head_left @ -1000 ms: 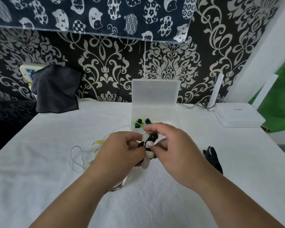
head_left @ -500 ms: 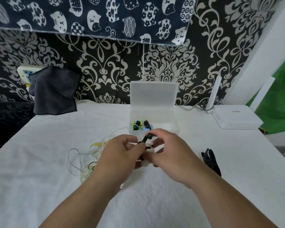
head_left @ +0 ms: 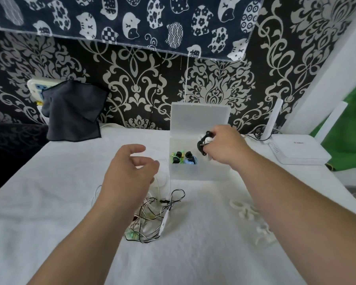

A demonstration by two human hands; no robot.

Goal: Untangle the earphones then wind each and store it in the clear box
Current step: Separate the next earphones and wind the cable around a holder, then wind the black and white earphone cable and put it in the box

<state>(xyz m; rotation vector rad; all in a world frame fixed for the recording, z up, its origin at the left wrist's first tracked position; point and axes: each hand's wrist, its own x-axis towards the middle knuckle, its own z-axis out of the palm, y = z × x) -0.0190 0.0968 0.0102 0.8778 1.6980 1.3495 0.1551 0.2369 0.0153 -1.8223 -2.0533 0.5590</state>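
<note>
Here, your right hand [head_left: 224, 148] hovers over the open clear box [head_left: 193, 172] at the back of the white worktop [head_left: 70, 202], its grip pinching a wound black earphone [head_left: 201, 145] with a white tie on it. Coiled earphones [head_left: 183, 158] lie inside the box. Your left hand [head_left: 130, 173] hangs above the tangled earphones [head_left: 152, 219] just before the box, its grip spread and holding nothing. White ties [head_left: 246, 212] lie beside your right forearm.

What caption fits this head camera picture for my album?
The right hand holds a wound black earphone over the open clear box; tangled earphones wait nearby.
</note>
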